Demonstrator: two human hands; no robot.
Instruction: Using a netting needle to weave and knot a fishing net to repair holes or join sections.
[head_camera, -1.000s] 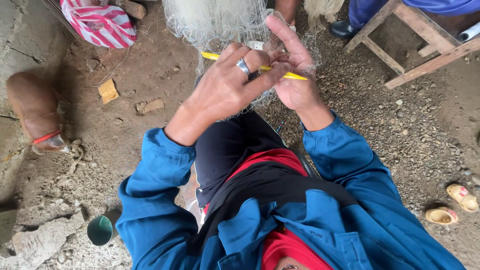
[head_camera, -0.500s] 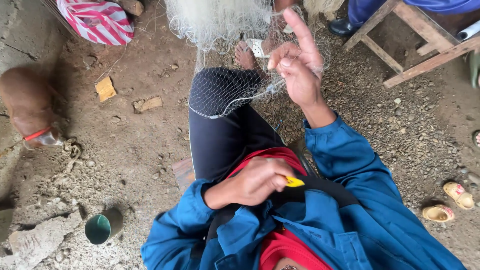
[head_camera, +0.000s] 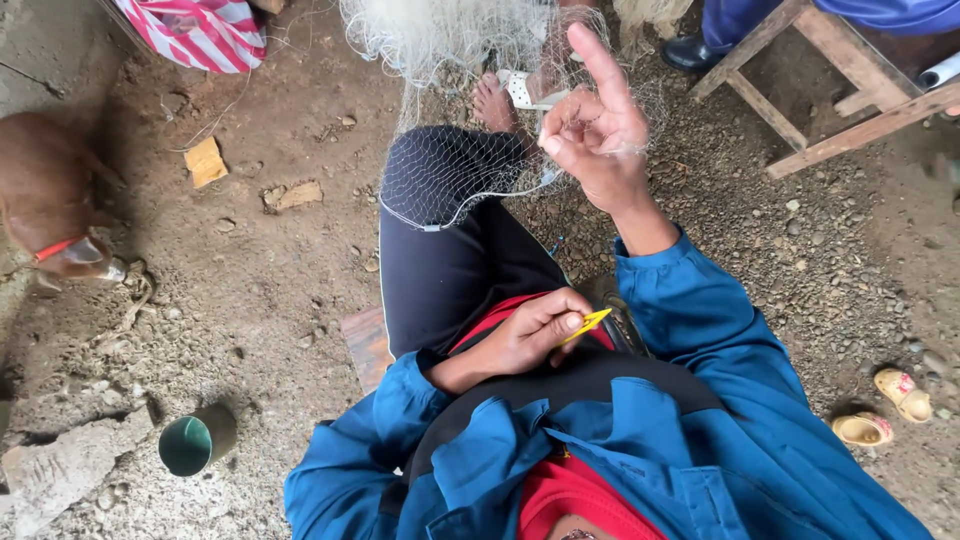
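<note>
Counted on the dirt floor: hands, net, tool and scattered bits

Two hands: the right hand (head_camera: 598, 135), forefinger up, pinching one pale fishing net (head_camera: 450, 170); the left hand (head_camera: 530, 335) close to the body, pinching one yellow netting needle (head_camera: 588, 321). One green cup (head_camera: 196, 442) lies well left of the left fingers. Two small sandals (head_camera: 885, 410) lie far right of them. One wooden stool (head_camera: 830, 85) stands right of the raised fingers; one striped cloth (head_camera: 200, 30) lies far left of them.

packages: none | labels: none | signs: none | screens: none
</note>
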